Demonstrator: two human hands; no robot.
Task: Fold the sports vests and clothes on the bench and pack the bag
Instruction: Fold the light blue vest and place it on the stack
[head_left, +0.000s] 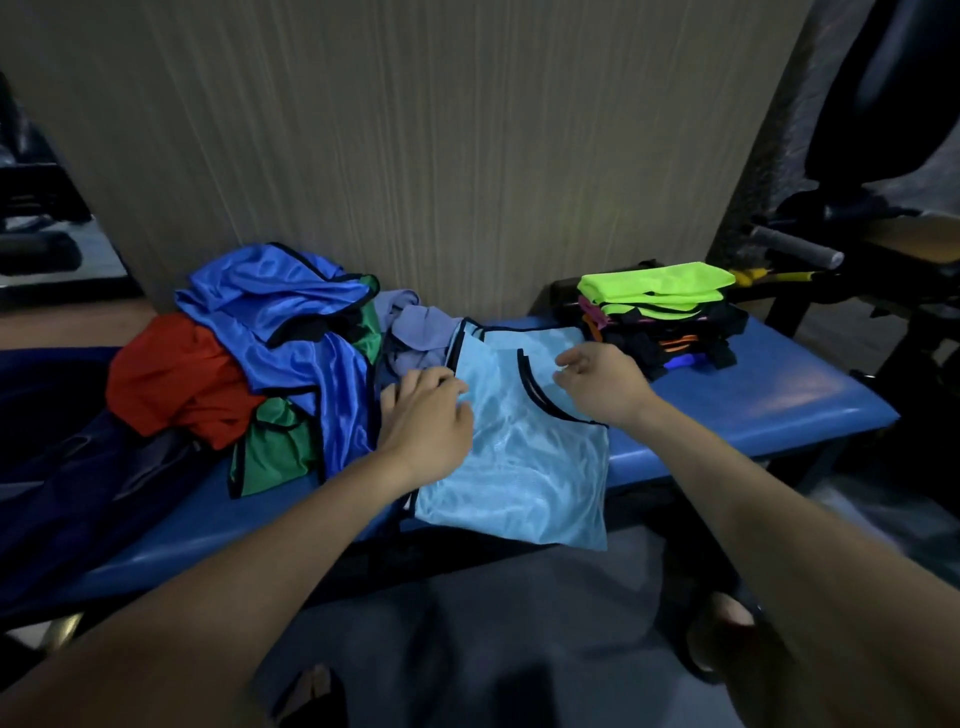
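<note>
A light blue mesh vest (524, 457) with black trim lies spread on the blue padded bench (789, 405), its lower edge hanging over the front. My left hand (426, 415) rests on the vest's left edge, fingers laid over the cloth. My right hand (602, 382) hovers over the vest's armhole with fingers loosely curled, and nothing shows in its grasp. A loose heap of unfolded clothes lies to the left: a royal blue vest (291, 332), a red garment (171, 379), a green vest (275, 452) and a lilac cloth (415, 327). A folded stack (660, 312) topped with neon green sits at the back right.
A dark navy bag (57, 467) lies at the bench's left end. A beige wall panel (415, 130) stands right behind the bench. Gym equipment with a grey padded handle (795, 244) stands to the right. My sandalled feet are on the grey floor below.
</note>
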